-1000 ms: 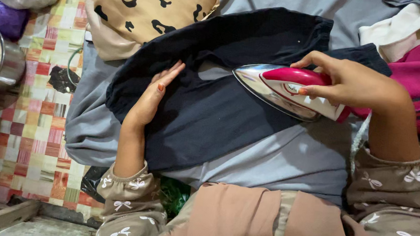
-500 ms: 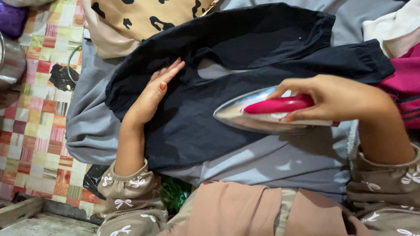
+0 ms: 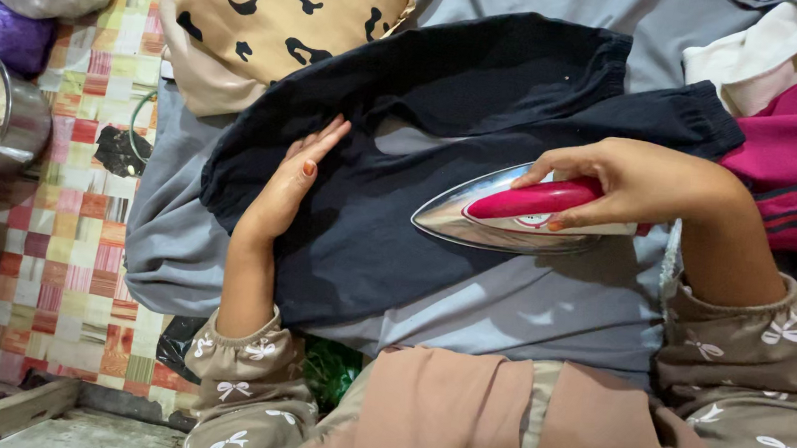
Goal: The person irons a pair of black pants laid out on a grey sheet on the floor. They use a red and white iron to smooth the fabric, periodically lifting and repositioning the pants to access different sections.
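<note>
- Iron (image 3: 513, 214): one, barely shifted since half a second ago, right hand (image 3: 639, 181) wrapped round its pink handle
- Black garment (image 3: 401, 186): one, left hand (image 3: 293, 183) flat, fingers open, holding nothing

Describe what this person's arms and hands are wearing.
Both arms wear taupe sleeves printed with small white bows, gathered by elastic at the cuffs. The left hand is bare, with orange-red polish on the thumbnail. The right hand is bare too, no rings visible.

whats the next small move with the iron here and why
Probably slide the iron leftward over the black garment toward the left hand. Its tip points that way, the right hand grips its pink handle, and the left hand lies flat on the cloth, pinning it on the grey sheet.
</note>
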